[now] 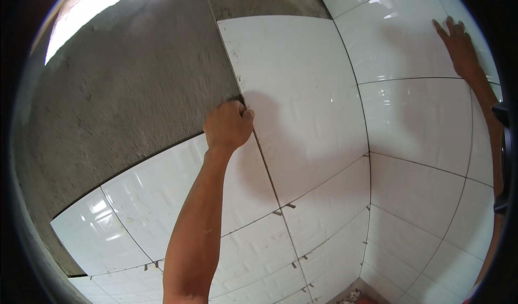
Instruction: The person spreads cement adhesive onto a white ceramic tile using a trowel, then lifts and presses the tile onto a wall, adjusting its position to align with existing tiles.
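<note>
My left hand (229, 125) is closed, knuckles up, against the left edge of a large white wall tile (291, 77). Its fingers curl over a small dark thing that barely shows above them, and I cannot make out what it is. Just below the hand, the top edge of a lower white tile (162, 180) meets bare grey mortar (135, 99). Far to the right, my right hand (458, 47) lies with fingers spread on the glossy tiled side wall (410, 34), nothing visible in it.
Small dark wedges (290, 205) stick out of the joints between the lower tiles. The two tiled walls meet in a corner (370, 180) right of the middle. Rubble (353, 296) lies at the floor below. Bright light enters through an opening (102, 9) at the upper left.
</note>
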{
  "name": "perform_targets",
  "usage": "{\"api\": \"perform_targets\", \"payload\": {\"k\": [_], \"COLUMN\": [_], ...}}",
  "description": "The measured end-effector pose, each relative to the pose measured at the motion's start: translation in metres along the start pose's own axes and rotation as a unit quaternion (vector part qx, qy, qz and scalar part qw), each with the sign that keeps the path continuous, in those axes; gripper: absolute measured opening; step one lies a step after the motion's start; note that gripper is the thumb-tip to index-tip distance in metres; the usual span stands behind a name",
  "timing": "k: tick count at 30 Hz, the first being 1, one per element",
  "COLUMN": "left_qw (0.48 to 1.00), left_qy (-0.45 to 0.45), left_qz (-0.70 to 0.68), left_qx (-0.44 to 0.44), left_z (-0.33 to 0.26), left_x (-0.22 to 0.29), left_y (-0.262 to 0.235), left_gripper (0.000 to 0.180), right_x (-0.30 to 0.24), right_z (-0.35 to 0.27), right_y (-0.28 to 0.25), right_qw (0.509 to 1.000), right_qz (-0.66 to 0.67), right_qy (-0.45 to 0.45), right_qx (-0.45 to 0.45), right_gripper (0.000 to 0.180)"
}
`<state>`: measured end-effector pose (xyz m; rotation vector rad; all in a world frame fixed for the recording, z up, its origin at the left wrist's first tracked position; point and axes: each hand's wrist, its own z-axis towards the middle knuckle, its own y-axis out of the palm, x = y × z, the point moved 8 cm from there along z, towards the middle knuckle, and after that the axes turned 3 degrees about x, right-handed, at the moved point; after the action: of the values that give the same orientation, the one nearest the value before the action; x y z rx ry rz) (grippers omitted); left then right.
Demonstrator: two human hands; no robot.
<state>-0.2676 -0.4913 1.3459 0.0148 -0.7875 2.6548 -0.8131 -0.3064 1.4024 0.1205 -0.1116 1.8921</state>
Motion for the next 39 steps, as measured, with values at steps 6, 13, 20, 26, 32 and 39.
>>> {"api": "perform_targets", "payload": {"k": [6, 13, 20, 26, 32, 39], "left_qw": [1.000, 1.000, 1.000, 0.997, 0.995, 0.987], "left_qy": [0.018, 0.008, 0.005, 0.041, 0.037, 0.058], "left_qz": [0.003, -0.012, -0.021, -0.021, -0.044, -0.150], "left_qx": [0.021, 0.017, 0.007, 0.069, 0.080, 0.023], "left_z": [-0.002, -0.003, -0.001, 0.001, -0.001, 0.014], "left_x": [0.005, 0.003, -0.004, -0.005, -0.008, -0.012], "left_y": [-0.004, -0.006, -0.002, 0.003, 0.001, -0.025], "left_gripper": [0.024, 0.026, 0.024, 0.023, 0.024, 0.025], "right_x": [0.004, 0.008, 0.007, 0.006, 0.003, 0.005], "right_z": [-0.005, -0.009, -0.010, -0.007, -0.007, -0.005], "right_y": [-0.019, -0.043, -0.049, -0.041, -0.038, -0.035], "right_qw": [0.999, 0.994, 0.991, 0.990, 0.987, 0.992], "right_qz": [0.041, 0.060, 0.072, 0.089, 0.069, 0.073], "right_qy": [-0.011, -0.021, -0.021, -0.014, -0.019, -0.014], "right_qx": [-0.030, -0.091, -0.108, -0.110, -0.147, -0.102], "right_gripper": [0.080, 0.078, 0.079, 0.086, 0.081, 0.084]}}
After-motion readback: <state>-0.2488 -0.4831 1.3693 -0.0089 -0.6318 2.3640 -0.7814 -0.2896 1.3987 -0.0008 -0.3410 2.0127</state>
